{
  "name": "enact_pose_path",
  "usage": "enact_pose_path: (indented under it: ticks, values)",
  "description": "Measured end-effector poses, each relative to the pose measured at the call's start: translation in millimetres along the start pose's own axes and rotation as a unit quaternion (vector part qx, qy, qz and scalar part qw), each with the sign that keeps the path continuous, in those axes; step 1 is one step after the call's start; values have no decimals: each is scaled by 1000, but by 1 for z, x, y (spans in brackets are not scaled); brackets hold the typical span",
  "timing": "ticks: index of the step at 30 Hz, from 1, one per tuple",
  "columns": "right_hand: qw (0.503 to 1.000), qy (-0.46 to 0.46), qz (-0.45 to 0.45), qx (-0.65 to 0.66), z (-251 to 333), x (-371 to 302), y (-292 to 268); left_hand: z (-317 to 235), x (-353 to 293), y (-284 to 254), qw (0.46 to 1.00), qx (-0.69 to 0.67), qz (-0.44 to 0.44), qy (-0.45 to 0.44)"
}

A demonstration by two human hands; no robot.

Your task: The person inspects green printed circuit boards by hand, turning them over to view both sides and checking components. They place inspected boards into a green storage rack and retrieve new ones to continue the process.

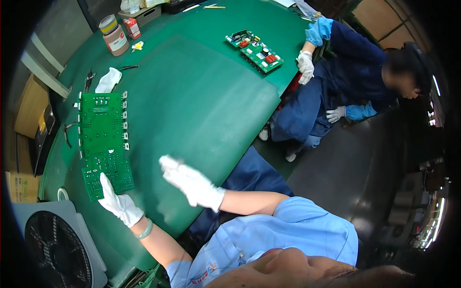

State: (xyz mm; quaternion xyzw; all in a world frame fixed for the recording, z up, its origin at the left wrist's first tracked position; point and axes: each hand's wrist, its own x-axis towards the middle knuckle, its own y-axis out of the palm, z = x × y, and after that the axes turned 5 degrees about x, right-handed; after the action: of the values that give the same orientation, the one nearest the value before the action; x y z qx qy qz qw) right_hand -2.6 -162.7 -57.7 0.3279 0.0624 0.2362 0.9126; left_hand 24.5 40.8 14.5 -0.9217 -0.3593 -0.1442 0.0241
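A long green circuit board (pixel 102 122) lies on the green-topped table, metal-tabbed parts along both its long sides. Against its near end is a smaller green board section (pixel 109 175), dotted with solder points; I cannot tell whether the two are joined. My left hand (pixel 120 205), in a white glove, is over this section's near edge with fingers stretched out, seemingly touching it. Also white-gloved, my right hand (pixel 189 182) hovers over the table to the right of the boards. Its fingers are extended, slightly blurred, and hold nothing.
Pliers (pixel 89 79) and a white cloth (pixel 109 80) lie beyond the board. A black fan (pixel 57 249) stands at the near left. Farther back are a pinkish jar (pixel 115 41) and another populated circuit board (pixel 254 51). A co-worker (pixel 331 81) sits at the right edge.
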Motion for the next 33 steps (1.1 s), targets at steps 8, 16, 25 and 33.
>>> enact_pose_path:
  ticks: [8,16,25,33]
  values:
    - [702,-52,-290,-649,122,-73,-125,-13,-5,9,989,-87,83,-85]
    - [915,-118,-361,-138,142,-87,-106,-14,-9,7,951,-155,162,-214]
    - [989,30,-130,-68,140,22,-92,7,-4,12,890,-114,268,-350]
    - [981,49,-157,-99,130,19,-112,3,-8,26,866,-135,271,-398]
